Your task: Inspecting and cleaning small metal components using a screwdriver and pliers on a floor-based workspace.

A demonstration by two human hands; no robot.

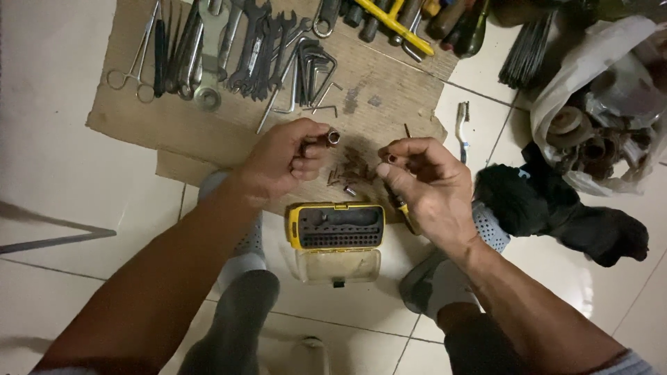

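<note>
While above yellow bit case (336, 226):
left hand (281, 158): pinches round metal socket (333, 137)
right hand (425, 184): fingers closed on slim screwdriver (401, 204)
bits (349, 173): rusty heap on cardboard (208, 125)

Open floor (62, 160) to the left; ahead blocked by bit pile (351, 173), yellow case (336, 226) below, wrenches (257, 48) beyond, bag (597, 104) right.

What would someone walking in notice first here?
Probably the two bare hands in the middle: the left hand pinches a small metal socket, the right hand holds a small bit. Just below them an open yellow bit case lies on the tiled floor. At the top, a row of wrenches lies on cardboard.
</note>
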